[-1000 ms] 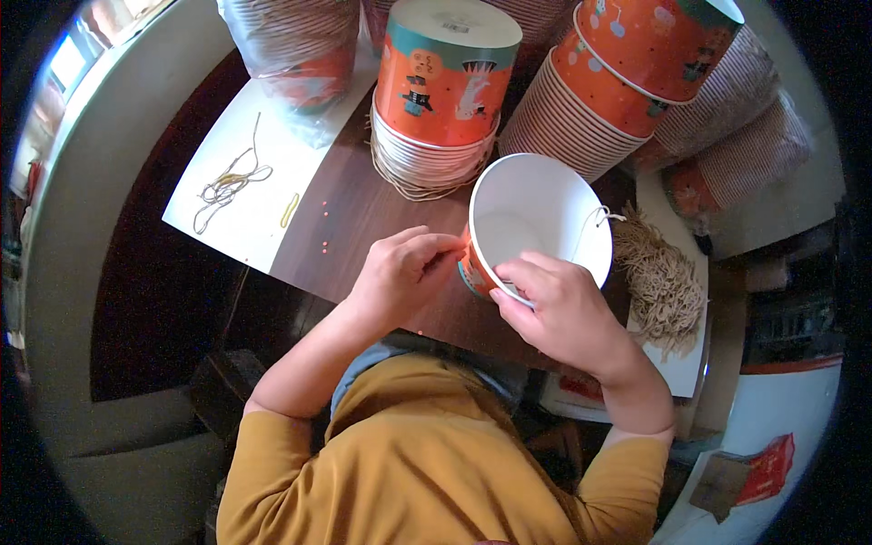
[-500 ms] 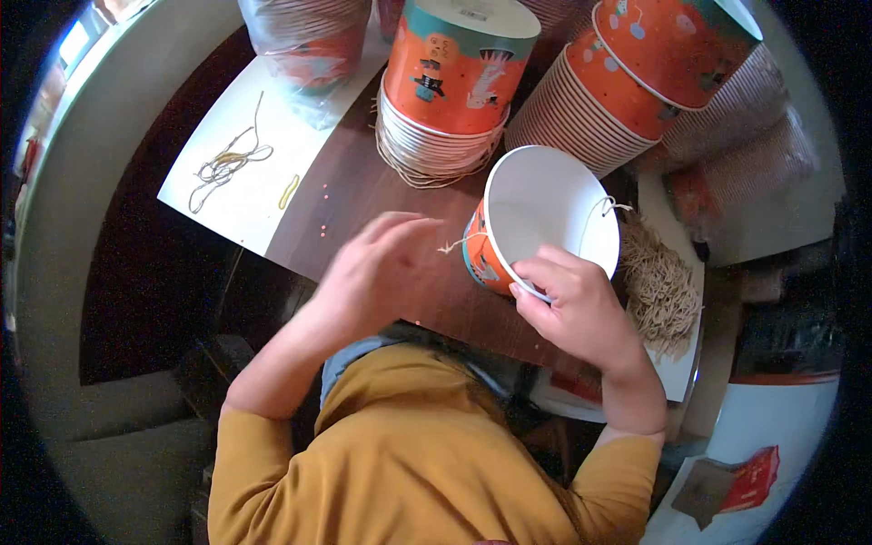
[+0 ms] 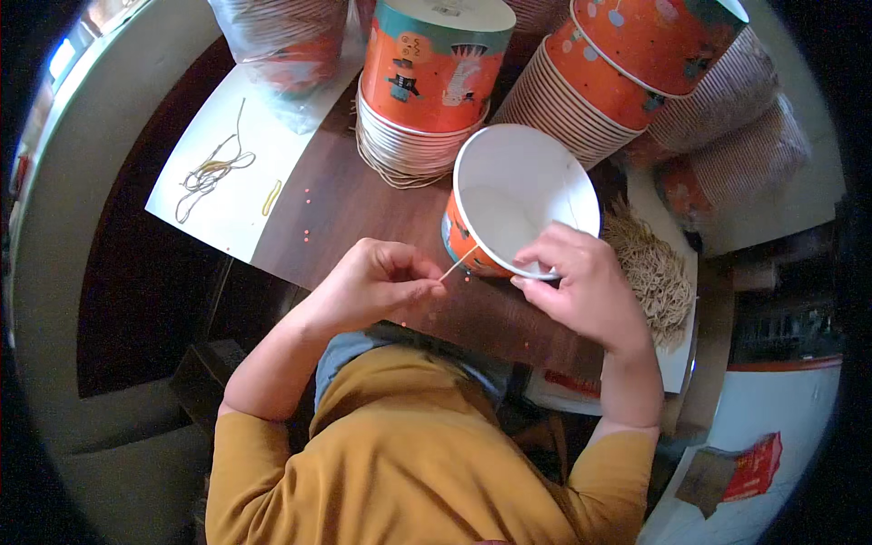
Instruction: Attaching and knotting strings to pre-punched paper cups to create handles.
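Observation:
A paper bucket (image 3: pixel 518 173), white inside with an orange and teal printed outside, stands on the brown table, its mouth facing up toward me. From its left side a thin cord (image 3: pixel 460 261) runs out straight, its end pinched between the thumb and fingers of my left hand (image 3: pixel 381 282). Over the bucket's near right rim lies my right hand (image 3: pixel 581 286), fingers inside and thumb outside, closed on the edge. Along the inner right wall a faint line of cord can be made out.
Behind stand an upturned orange bucket stack (image 3: pixel 427 73) with cords around its rims and a second, leaning stack (image 3: pixel 581 86). A heap of beige cords (image 3: pixel 649 272) lies at the right. Tangled string (image 3: pixel 209 177) rests on white board at the left; wrapped stacks (image 3: pixel 291 54) stand behind.
My left hand, open and blurred before, has closed on the cord's end and drawn it straight. The cord loop at the bucket's far right rim no longer shows. My right hand stays on the rim.

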The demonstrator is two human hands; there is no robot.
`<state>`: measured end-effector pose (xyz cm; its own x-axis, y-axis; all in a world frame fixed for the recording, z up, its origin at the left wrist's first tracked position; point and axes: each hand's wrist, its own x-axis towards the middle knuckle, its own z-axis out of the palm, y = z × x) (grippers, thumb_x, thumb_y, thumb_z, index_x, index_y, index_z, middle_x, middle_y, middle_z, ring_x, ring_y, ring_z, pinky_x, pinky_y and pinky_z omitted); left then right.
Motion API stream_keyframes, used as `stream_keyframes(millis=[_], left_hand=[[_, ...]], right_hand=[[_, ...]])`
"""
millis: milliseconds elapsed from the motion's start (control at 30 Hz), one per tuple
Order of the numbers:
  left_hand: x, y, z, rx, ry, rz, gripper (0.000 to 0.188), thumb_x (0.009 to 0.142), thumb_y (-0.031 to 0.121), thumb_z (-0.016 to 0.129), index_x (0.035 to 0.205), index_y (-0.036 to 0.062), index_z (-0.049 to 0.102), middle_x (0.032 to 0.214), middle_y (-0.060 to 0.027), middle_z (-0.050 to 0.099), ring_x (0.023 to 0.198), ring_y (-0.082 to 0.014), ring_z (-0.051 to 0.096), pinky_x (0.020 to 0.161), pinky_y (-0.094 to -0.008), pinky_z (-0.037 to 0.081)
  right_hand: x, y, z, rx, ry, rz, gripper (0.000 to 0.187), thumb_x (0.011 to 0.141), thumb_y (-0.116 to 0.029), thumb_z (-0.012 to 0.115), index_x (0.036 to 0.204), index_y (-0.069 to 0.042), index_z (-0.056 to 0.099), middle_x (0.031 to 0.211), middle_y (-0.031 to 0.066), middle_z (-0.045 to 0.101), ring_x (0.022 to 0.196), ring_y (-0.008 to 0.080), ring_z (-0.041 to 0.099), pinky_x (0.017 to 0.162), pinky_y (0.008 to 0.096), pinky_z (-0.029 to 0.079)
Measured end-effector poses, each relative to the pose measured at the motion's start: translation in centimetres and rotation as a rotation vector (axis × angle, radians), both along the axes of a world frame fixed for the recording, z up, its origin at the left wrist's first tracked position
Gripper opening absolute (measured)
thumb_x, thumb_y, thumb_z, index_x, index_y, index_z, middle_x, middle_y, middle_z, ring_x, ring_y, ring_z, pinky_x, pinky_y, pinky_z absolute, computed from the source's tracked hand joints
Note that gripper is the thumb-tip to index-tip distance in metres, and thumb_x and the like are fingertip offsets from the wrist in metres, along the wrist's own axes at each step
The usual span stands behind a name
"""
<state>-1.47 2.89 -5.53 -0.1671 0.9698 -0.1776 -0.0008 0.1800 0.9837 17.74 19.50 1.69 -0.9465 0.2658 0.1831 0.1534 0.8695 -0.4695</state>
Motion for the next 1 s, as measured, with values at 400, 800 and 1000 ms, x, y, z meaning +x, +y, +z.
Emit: stream_keyframes(millis=[400,800,1000], left_hand=[[5.7,1.3,-0.4,0.122,-0.558,0.068,0.015,0.091,0.013,0.063,0.1,0.0012,0.067,0.085,0.0005,0.066,0.066,-0.002,0.056,0.056,-0.0173,0.048],[5.3,0.3,0.0,0.032,-0.63,-0.041,0.016,0.092,0.011,0.062,0.101,-0.0023,0.063,0.086,-0.0054,0.065,0.069,-0.0101,0.06,0.065,-0.0242,0.051],[6.0,0.5,-0.4,0.075,-0.69,-0.036,0.02,0.095,0.017,0.058,0.101,-0.0012,0.063,0.086,-0.0045,0.065,0.071,-0.0094,0.06,0.066,-0.0236,0.051]], right_hand=[[-0.7,-3.6,2.3,0.217,0.194,-0.004,0.02,0.07,-0.014,0.076,0.072,-0.008,0.057,0.071,0.0048,0.053,0.069,0.0246,0.051,0.07,0.0373,0.038],[2.5,-4.1,2.9,0.299,0.067,0.042,0.017,0.07,-0.009,0.073,0.082,-0.008,0.061,0.072,0.0054,0.051,0.071,0.0249,0.052,0.09,0.0467,0.042],[2.1,-4.5,2.0,0.316,0.203,-0.041,0.018,0.072,-0.009,0.073,0.085,-0.009,0.061,0.075,0.0043,0.055,0.073,0.0231,0.055,0.091,0.0465,0.042]])
